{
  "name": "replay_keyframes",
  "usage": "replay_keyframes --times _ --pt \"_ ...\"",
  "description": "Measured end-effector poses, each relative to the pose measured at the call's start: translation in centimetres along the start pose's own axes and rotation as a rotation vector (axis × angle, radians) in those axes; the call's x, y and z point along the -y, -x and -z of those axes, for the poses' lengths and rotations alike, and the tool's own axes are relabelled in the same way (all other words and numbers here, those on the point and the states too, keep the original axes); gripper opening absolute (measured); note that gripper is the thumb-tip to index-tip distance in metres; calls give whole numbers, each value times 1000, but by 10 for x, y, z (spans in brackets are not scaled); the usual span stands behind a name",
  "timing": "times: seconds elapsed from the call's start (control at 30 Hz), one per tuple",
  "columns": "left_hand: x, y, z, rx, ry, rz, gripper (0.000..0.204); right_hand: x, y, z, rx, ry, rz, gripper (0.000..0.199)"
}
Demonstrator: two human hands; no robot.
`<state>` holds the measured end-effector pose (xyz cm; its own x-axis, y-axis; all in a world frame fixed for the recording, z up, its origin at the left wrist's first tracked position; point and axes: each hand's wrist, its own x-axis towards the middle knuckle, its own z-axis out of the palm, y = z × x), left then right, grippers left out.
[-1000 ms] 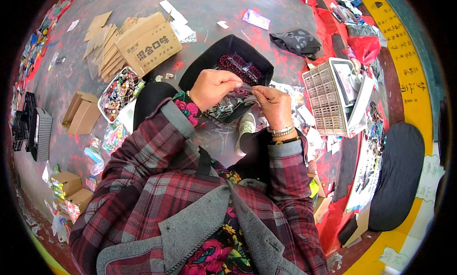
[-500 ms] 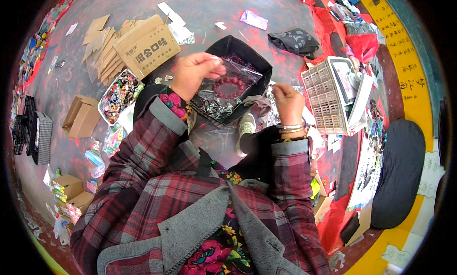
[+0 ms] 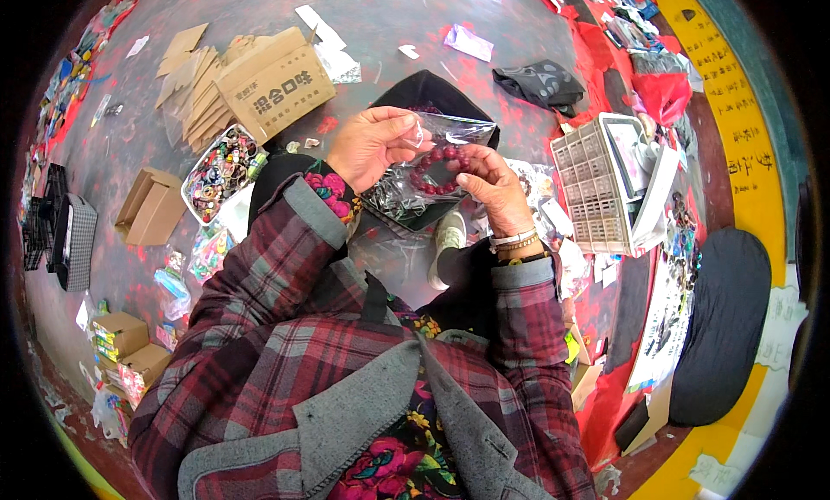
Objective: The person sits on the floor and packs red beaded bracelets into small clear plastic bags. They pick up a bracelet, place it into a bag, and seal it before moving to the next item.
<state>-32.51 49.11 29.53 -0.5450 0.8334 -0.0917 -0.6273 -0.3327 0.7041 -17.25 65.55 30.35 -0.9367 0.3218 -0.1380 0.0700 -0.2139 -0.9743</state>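
Observation:
My left hand (image 3: 373, 142) pinches the top edge of a small clear plastic bag (image 3: 450, 137) and holds it up in front of me. A dark red bead bracelet (image 3: 439, 167) sits in the bag, and my right hand (image 3: 493, 187) holds the bracelet and the bag's lower side. Both hands hover over a black tray (image 3: 432, 98) with more clear bags and dark beads. A bracelet and a watch are on my right wrist.
A brown cardboard box (image 3: 275, 86) and flat cartons lie at the upper left. A round tub of coloured trinkets (image 3: 220, 167) stands beside them. A white slotted basket (image 3: 596, 189) is at the right, a black cushion (image 3: 722, 327) further right. Small boxes lie at the lower left.
My right hand has come back up to the bag and now grips the red bracelet in it. My left hand has lowered the bag a little.

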Motion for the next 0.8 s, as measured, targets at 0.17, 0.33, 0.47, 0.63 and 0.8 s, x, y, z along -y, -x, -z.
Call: replay_keyframes --times 0.17,0.33,0.47,0.63,0.8 --pt "0 2 -1 -35 -17 -23 26 -7 1 -1 -71 -40 -23 18" --pt "-5 3 -7 -30 -102 -45 38 4 4 -6 -36 -83 -60 16" --pt "-8 2 -3 -59 -222 8 39 6 7 -3 -83 -120 -52 17" --pt "2 -1 0 -23 -299 -15 32 4 7 -3 -93 -54 -57 18" --pt "0 -3 -2 77 -391 12 22 -5 8 0 -4 108 -66 14"
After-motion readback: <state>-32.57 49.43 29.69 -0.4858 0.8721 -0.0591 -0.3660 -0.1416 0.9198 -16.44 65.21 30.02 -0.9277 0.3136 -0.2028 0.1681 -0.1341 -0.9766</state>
